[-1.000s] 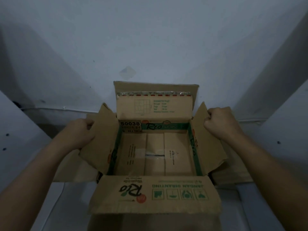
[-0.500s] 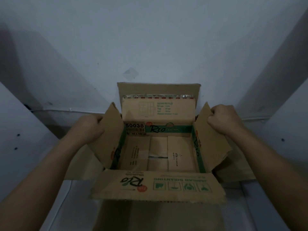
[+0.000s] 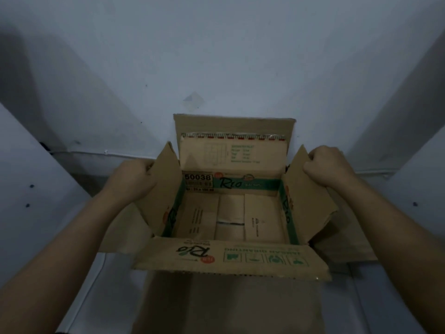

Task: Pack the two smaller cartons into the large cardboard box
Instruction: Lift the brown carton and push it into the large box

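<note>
A brown carton (image 3: 231, 184) with green "Rio" print stands open in front of me, all its flaps spread and its inside empty down to the bottom flaps. My left hand (image 3: 134, 179) is closed on the top of its left side flap (image 3: 161, 189). My right hand (image 3: 327, 165) is closed on the top of its right side flap (image 3: 308, 194). The far flap stands upright against the wall and the near flap (image 3: 231, 256) folds out toward me. Flat brown cardboard (image 3: 349, 239) shows under the carton on both sides; I cannot tell whether it is the large box.
A pale wall (image 3: 216, 56) rises close behind the carton. White vertical panels (image 3: 29, 189) close in on the left and right. A thin cable (image 3: 96, 154) runs along the base of the wall. The light is dim.
Both hands have drawn the side flaps more upright and slightly inward. The carton sits a little nearer and higher in view than a second ago.
</note>
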